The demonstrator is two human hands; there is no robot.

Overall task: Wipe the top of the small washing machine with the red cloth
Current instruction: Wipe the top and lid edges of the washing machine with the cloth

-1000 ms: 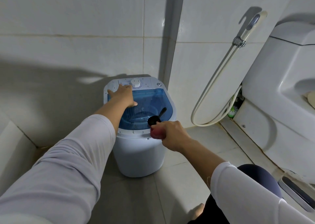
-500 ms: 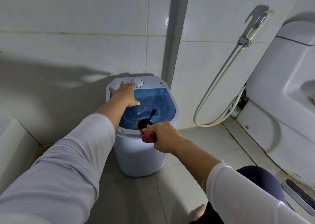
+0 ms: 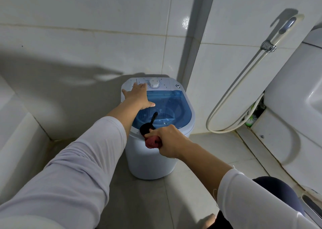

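A small white washing machine [image 3: 181,122] with a clear blue lid stands on the floor in the tiled corner. My left hand [image 3: 138,96] lies flat on the lid's back left, fingers spread, near the white dial [image 3: 153,84]. My right hand [image 3: 167,141] grips a bunched red cloth [image 3: 152,142] and presses it on the machine's front rim. A black scoop [image 3: 147,126] lies on the lid just behind the cloth, its handle pointing back.
A toilet [image 3: 296,106] stands close on the right. A bidet sprayer with a looping hose [image 3: 235,92] hangs on the wall between them. A raised tiled ledge [image 3: 20,133] runs along the left. My knee [image 3: 278,192] is at lower right.
My right hand has slid the red cloth leftward along the front rim, past the scoop. The left hand has stayed flat on the lid.
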